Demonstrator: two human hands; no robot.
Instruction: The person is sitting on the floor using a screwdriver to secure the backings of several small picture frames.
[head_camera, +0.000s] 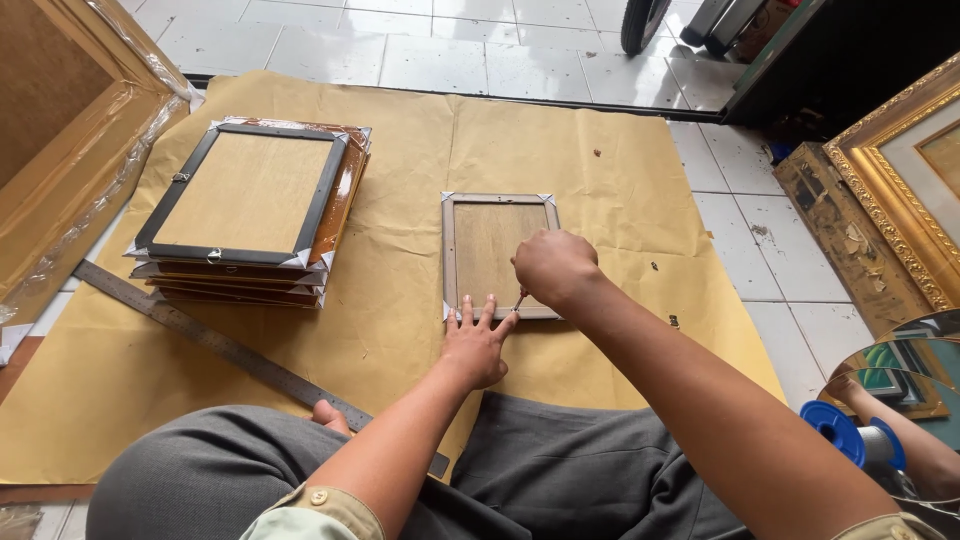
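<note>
Down on the floor, a small picture frame (499, 255) lies face down on a sheet of brown paper (400, 330), its brown backing board up and pale tape on its corners. The left hand (475, 345) rests flat just below the frame's near edge, fingers spread and open, fingertips pressing on the bottom rail near the left corner; it grips nothing. The right hand (553, 267) sits over the frame's lower right part, curled into a closed fist around a thin tool (519, 299) with a reddish tip, which points down to the bottom rail right beside the left fingertips. So the frame is directly ahead of both hands, touched by the left one and met by the tool of the right.

Well to the left on the same paper stands a stack of frames (250, 210), also face down, the top one dark-rimmed with a light board. A long metal ruler (200, 335) runs slantwise from the paper's left edge towards the person's grey-trousered knee (200, 470). A big gold frame (900, 170) leans at the right on the white tiled floor (760, 260), and a blue spool (835, 430) shows at the lower right.
</note>
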